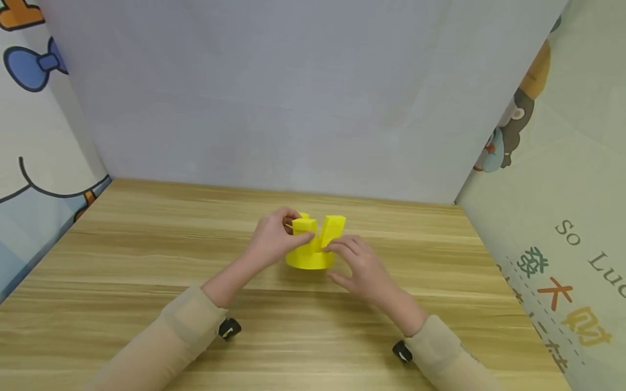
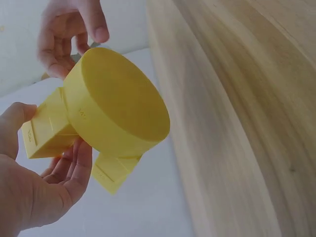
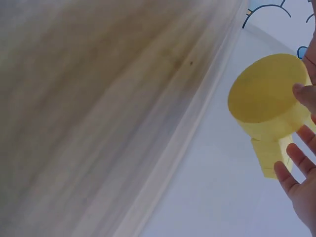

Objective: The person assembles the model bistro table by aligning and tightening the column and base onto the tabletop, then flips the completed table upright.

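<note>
A yellow plastic piece (image 1: pixel 309 262) with a round drum-like base and blocky prongs is held up in front of me, over the table. My left hand (image 1: pixel 270 239) pinches one prong (image 2: pixel 48 129) between thumb and fingers. The flat round underside (image 2: pixel 129 94) faces the left wrist camera, and small raised marks show on the side. My right hand (image 1: pixel 365 269) is at the piece's right side, fingers spread and loosely bent, the fingertips close by another prong (image 1: pixel 335 228). In the right wrist view its thumb (image 3: pixel 305 95) overlaps the round underside.
A wood-grain table (image 1: pixel 293 336) spreads beneath both hands. Behind it stands a plain pale backdrop (image 1: pixel 293 108). Printed panels with cartoon figures and lettering flank it on the left (image 1: pixel 39 125) and right (image 1: pixel 557 179). Small black devices (image 1: pixel 229 329) sit at both cuffs.
</note>
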A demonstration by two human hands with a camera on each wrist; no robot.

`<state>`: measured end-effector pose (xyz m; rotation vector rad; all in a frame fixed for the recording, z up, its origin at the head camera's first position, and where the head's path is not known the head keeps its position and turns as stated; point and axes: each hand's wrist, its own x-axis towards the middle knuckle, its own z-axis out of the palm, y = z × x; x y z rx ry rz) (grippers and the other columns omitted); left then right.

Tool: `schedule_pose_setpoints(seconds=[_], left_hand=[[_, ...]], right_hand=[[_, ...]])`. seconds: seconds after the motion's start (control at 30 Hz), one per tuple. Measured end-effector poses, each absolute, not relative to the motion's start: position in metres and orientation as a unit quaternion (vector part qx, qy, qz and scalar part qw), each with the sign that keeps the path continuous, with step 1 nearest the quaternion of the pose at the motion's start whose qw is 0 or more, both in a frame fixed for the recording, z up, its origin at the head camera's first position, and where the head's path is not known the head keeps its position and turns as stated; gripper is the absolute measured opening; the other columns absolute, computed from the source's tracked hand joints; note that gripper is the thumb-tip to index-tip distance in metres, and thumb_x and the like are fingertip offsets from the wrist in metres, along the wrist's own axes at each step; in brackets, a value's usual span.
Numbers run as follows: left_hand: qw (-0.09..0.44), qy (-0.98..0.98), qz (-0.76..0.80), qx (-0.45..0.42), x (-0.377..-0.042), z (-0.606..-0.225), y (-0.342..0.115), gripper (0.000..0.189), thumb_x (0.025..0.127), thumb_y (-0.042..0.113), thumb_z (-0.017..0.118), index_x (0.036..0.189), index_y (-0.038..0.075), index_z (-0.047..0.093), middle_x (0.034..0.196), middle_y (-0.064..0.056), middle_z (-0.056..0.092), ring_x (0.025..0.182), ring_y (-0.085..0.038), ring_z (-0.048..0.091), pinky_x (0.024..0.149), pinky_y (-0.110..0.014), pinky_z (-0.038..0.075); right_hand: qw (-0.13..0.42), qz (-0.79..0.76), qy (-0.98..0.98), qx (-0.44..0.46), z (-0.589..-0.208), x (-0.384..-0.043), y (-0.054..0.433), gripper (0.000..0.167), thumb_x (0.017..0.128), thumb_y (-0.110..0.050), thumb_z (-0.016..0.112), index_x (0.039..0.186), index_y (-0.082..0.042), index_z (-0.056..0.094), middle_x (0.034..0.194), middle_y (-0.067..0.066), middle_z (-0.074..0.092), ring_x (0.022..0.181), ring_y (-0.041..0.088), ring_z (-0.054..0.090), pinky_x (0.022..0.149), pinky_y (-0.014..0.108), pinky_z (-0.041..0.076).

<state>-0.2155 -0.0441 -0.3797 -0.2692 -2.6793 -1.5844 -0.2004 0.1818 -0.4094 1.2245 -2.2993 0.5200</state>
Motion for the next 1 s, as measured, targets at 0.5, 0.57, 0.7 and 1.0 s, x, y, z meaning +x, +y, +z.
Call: schedule_pose_setpoints(seconds=[0.5,0.57,0.7,1.0], left_hand=[[-0.007,-0.854,-0.510,-0.104,-0.215,-0.372,-0.051,0.058,0.080,0.041,0.073,0.121,0.004,0.056,0.109,-0.009,0.064,0.094,-0.021,0.061,0.077,-0.031,0.054],[-0.007,-0.853,-0.503,-0.136,-0.215,-0.375,-0.055,0.064,0.081,0.041,0.073,0.129,0.005,0.052,0.116,-0.008,0.063,0.097,-0.020,0.060,0.080,-0.033,0.053],[0.001,-0.850,-0.484,-0.206,-0.213,-0.381,-0.064,0.076,0.079,0.038,0.075,0.140,0.011,0.040,0.127,-0.005,0.057,0.104,-0.019,0.057,0.085,-0.036,0.051],[0.149,-0.852,-0.359,-0.351,-0.198,-0.401,-0.075,0.108,0.062,0.036,0.088,0.147,0.013,0.027,0.145,-0.008,0.038,0.128,-0.026,0.039,0.105,-0.049,0.036]], right_hand=[[0.233,0.263,-0.816,0.458,-0.400,-0.196,0.181,0.043,0.069,0.002,0.079,0.107,-0.001,0.059,0.104,0.011,0.062,0.094,0.023,0.063,0.076,0.029,0.056],[0.210,0.307,-0.817,0.441,-0.397,-0.196,0.182,0.042,0.071,0.004,0.078,0.108,0.000,0.058,0.104,0.011,0.062,0.093,0.024,0.064,0.072,0.029,0.057],[0.152,0.419,-0.811,0.378,-0.390,-0.195,0.186,0.038,0.073,0.007,0.075,0.108,0.000,0.060,0.102,0.012,0.062,0.092,0.024,0.062,0.068,0.029,0.057],[0.026,0.533,-0.815,0.227,-0.375,-0.190,0.187,0.035,0.081,-0.005,0.073,0.114,-0.001,0.063,0.108,0.015,0.064,0.096,0.016,0.061,0.067,0.031,0.057]])
